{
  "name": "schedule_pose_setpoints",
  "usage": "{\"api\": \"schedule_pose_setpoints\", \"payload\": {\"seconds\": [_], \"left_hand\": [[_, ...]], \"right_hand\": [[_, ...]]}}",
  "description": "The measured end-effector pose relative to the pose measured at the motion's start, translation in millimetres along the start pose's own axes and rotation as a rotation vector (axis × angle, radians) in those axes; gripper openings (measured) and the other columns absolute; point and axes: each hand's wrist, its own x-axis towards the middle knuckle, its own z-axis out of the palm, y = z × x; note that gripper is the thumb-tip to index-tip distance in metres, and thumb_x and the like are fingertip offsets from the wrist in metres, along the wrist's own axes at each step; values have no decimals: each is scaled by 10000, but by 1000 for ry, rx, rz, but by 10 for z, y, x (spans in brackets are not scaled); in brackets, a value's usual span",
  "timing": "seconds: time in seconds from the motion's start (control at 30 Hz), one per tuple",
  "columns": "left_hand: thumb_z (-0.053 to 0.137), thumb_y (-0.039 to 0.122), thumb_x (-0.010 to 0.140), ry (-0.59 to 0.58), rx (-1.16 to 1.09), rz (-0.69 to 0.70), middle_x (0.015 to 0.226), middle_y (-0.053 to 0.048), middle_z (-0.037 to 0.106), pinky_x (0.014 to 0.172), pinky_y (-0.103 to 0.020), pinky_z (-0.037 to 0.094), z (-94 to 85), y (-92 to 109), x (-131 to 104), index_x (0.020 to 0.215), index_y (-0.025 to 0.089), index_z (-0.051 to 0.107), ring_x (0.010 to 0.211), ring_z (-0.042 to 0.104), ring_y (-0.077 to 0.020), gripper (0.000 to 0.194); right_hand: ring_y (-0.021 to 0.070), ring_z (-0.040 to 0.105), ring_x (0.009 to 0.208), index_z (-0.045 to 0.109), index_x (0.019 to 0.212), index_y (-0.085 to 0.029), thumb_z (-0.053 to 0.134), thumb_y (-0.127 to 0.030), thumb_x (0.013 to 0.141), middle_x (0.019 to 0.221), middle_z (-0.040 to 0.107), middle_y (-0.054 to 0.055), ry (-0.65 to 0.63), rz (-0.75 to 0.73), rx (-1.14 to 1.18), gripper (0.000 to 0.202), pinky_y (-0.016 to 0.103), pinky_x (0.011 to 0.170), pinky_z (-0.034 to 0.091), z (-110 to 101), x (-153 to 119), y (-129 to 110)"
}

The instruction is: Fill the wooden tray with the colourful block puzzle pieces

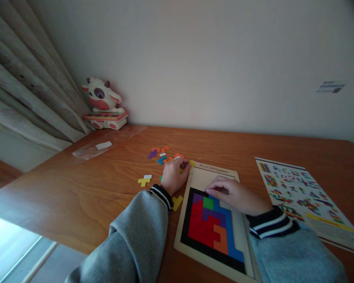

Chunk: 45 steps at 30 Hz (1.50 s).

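My left hand (174, 175) is at the upper left edge of a wooden puzzle board (180, 236), its fingers curled in. A yellow puzzle piece (192, 162) shows at its fingertips, by the board's corner. Over the board, my right hand (231, 193) has its thumb and fingers drawn together. Their tips come down at the top of the filled area, beside a blue piece (230, 228); what they hold, if anything, is hidden. Red (199, 224), orange (221, 237), purple (214, 216) and green (208, 203) pieces lie in the black-edged area.
Loose pieces in several colours lie left of the board, including a yellow one (144, 182) and a purple one (152, 154). A printed pattern sheet (306, 200) is at the right. Further back are a clear plastic bag (115, 141) and a cow keyboard toy (104, 104) near the wall.
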Motion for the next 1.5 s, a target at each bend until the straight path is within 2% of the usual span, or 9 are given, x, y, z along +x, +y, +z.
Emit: {"api": "schedule_pose_setpoints", "payload": {"seconds": [0.3, 0.5, 0.63, 0.93, 1.07, 1.23, 1.33, 1.43, 1.5], "left_hand": [[605, 225, 883, -15, -8, -1, 857, -19, 721, 739, -262, 515, 15, -15, -3, 921, 183, 670, 767, 665, -147, 86], [604, 234, 886, -18, -18, -2, 867, -21, 724, 730, -256, 518, 16, -11, -6, 925, 185, 672, 755, 665, -145, 94], [609, 231, 882, -12, -11, 8, 853, -14, 718, 732, -257, 514, 19, -15, -9, 918, 186, 669, 754, 660, -144, 83], [612, 226, 885, -30, -24, 18, 856, -14, 716, 736, -249, 512, 10, -1, -9, 909, 184, 662, 765, 665, -142, 70], [607, 228, 893, -38, -24, 43, 858, -16, 718, 735, -247, 513, -1, 13, -13, 911, 186, 663, 751, 663, -138, 73], [650, 218, 874, -59, 44, 187, 844, -25, 727, 793, -294, 490, -20, 36, 4, 922, 188, 674, 791, 670, -164, 62], [629, 255, 908, -72, 34, 329, 852, -36, 736, 814, -310, 472, -44, 116, -23, 922, 190, 681, 805, 676, -168, 85], [587, 268, 948, -90, -38, 477, 894, -32, 750, 839, -299, 454, -67, 266, -117, 959, 194, 679, 850, 689, -153, 118], [559, 248, 966, -130, -79, 571, 947, -25, 755, 847, -286, 446, -83, 380, -200, 997, 198, 675, 880, 693, -136, 130]], "right_hand": [[211, 644, 774, 759, 944, -228, 632, -469, 832, 874, 744, 48, 36, 94, 72, 294, 325, 695, 496, -142, -70, 155], [207, 655, 771, 761, 930, -238, 646, -486, 822, 874, 752, 41, -20, 107, 117, 294, 323, 699, 499, -177, -100, 155], [189, 626, 706, 750, 862, -225, 695, -488, 767, 773, 720, 36, 0, 159, 115, 285, 297, 639, 483, -246, -146, 190], [164, 648, 657, 692, 854, -218, 738, -463, 742, 761, 730, 34, -198, 339, 364, 272, 257, 583, 483, -249, -276, 211], [177, 661, 690, 702, 868, -207, 720, -480, 760, 771, 727, 45, -115, 279, 336, 294, 278, 625, 505, -259, -254, 200], [186, 649, 708, 704, 915, -191, 596, -515, 846, 759, 695, 43, 132, 171, 121, 348, 310, 663, 503, -313, -228, 152], [196, 664, 802, 678, 1022, -185, 585, -499, 857, 870, 708, 63, 221, 139, 100, 367, 325, 729, 526, -276, -215, 88], [199, 674, 816, 633, 1168, -188, 639, -468, 819, 949, 715, 74, 220, 113, 115, 447, 332, 724, 548, -205, -206, -12], [196, 673, 778, 669, 1116, -207, 645, -420, 812, 923, 730, 63, 183, 73, 80, 372, 329, 697, 549, -170, -207, -95]]}}
